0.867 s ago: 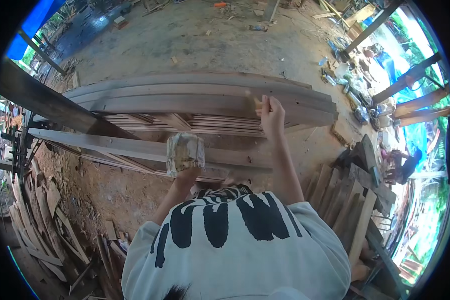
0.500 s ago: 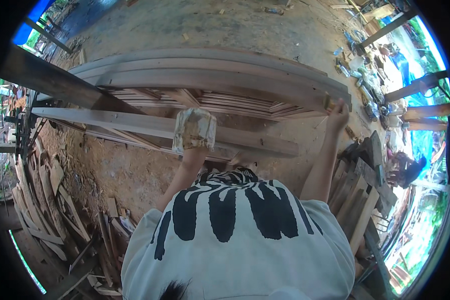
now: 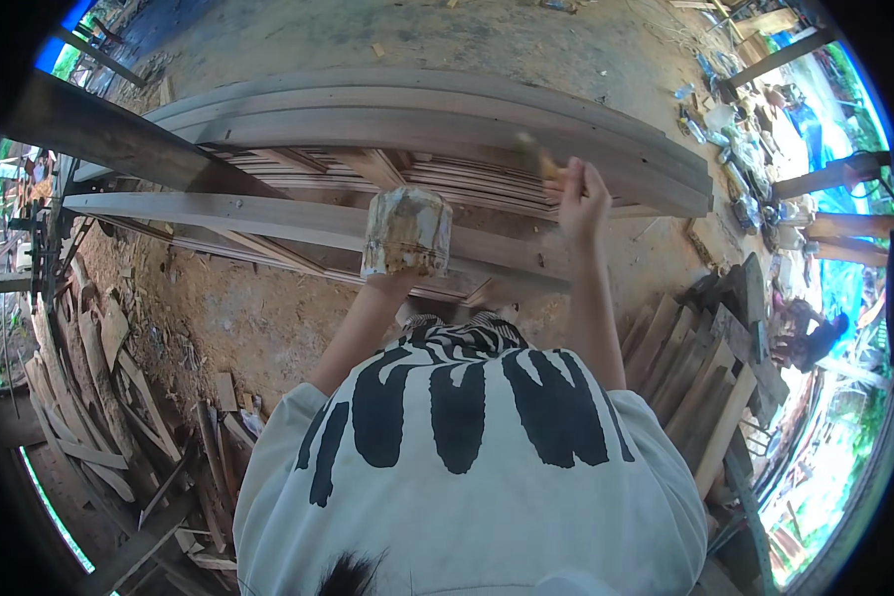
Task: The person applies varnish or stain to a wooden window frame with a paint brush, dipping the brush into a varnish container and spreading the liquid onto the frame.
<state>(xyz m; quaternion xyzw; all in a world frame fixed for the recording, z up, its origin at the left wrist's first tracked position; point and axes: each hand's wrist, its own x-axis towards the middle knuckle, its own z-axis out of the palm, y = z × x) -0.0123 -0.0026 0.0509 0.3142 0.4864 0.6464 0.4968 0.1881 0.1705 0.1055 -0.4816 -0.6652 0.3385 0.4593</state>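
Observation:
My left hand [image 3: 395, 282] holds a stained whitish container [image 3: 408, 230] with brown drips down its side. Most of that hand's fingers are hidden by the container. My right hand [image 3: 584, 199] is raised, closed round the handle of a small brush [image 3: 538, 157], whose tip is blurred by motion. The brush is over the face of a long wooden frame [image 3: 368, 127], made of several stacked lengths with slats below. Nearer to me, a second wooden beam [image 3: 268, 214] runs behind the container.
A dark post [image 3: 129, 139] slants across the left end of the frames. Scrap wood [image 3: 99, 397] is heaped at the left, and stacked boards [image 3: 690, 377] stand at the right. Bottles and litter [image 3: 730, 169] lie farther right. Bare ground [image 3: 268, 308] shows between.
My right hand and the brush have moved left from the frame's right end, toward its middle. The container in my left hand has shifted slightly right and up in view.

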